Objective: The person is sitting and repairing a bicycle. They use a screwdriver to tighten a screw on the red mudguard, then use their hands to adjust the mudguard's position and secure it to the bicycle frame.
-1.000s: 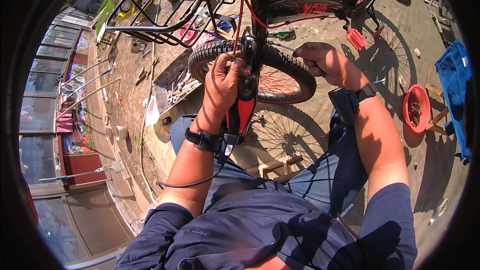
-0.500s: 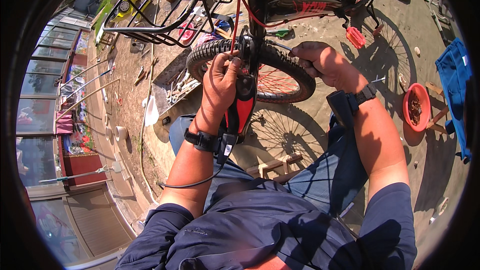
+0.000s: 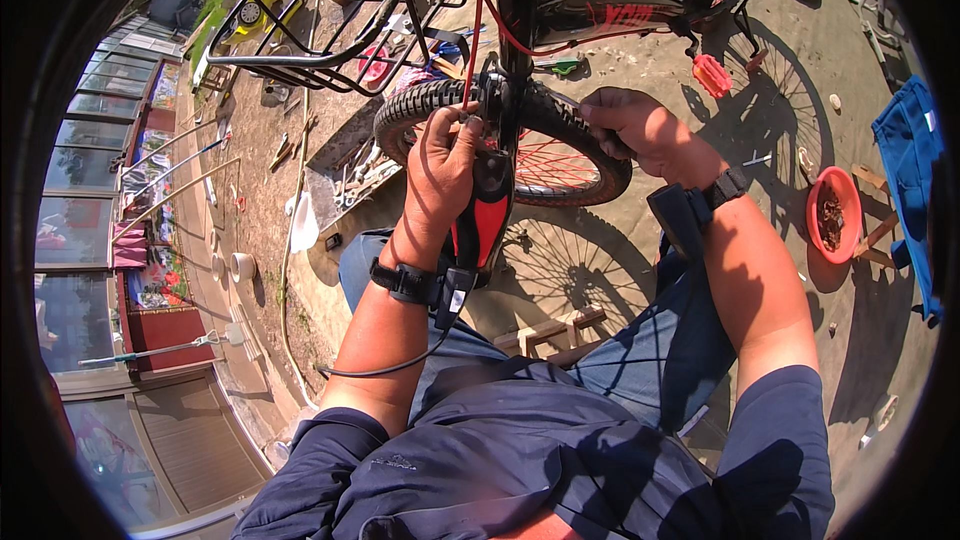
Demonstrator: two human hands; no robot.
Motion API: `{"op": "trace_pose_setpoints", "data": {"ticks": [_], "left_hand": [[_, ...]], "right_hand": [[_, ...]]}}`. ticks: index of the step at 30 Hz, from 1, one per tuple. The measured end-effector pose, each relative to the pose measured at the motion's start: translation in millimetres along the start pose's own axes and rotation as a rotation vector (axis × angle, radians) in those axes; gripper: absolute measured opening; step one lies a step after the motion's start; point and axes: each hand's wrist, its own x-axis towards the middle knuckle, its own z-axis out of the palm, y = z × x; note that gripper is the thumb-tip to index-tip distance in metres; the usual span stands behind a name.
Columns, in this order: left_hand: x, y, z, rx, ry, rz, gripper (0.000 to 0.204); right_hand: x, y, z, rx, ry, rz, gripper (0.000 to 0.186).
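Note:
In front of me stands a black and red bicycle (image 3: 590, 15). Its front wheel has a knobbly tyre (image 3: 425, 100) and red spokes. My left hand (image 3: 445, 155) is closed in a pinch at the lower end of a red brake cable (image 3: 472, 50), beside the front brake (image 3: 492, 95). My right hand (image 3: 640, 130) is closed just right of the tyre. From its fingers a thin metal tool (image 3: 562, 97) points toward the brake; its handle is hidden in the palm. A red and black fork leg (image 3: 487, 215) comes down beside my left wrist.
A black wire basket (image 3: 300, 65) juts out at the upper left. Left of the wheel, a tray (image 3: 350, 180) holds loose tools. To the right are a red basin (image 3: 833, 215) and a blue folding seat (image 3: 910, 180). A wooden frame (image 3: 550, 330) lies between my legs.
My right hand has shifted slightly left and turned a little, and less of the tool's shaft shows. My left hand stays at the cable.

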Motion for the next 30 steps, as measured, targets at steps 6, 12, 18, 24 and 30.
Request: {"op": "trace_pose_setpoints", "data": {"ticks": [6, 12, 18, 24, 30], "left_hand": [[1.3, 3.8, 1.4, 0.024, -0.003, 0.028, 0.021], [0.0, 1.9, -1.7, 0.037, -0.001, 0.017, 0.022], [0.0, 3.7, 2.1, 0.030, 0.005, 0.026, 0.022], [0.3, 3.1, 1.2, 0.037, 0.009, 0.045, 0.022], [0.0, 0.4, 2.1, -0.031, -0.007, -0.002, 0.022]], "right_hand": [[35.3, 15.6, -21.6, -0.546, 0.112, -0.454, 0.020], [33.4, -2.9, -19.3, -1.112, 0.449, -0.847, 0.021], [11.2, -25.7, -16.7, -1.261, 0.578, -1.162, 0.014], [-20.4, -38.2, -5.4, -1.343, 0.452, -1.035, 0.021], [-23.4, -15.0, 16.2, -0.891, 0.160, -0.562, 0.027]]}}
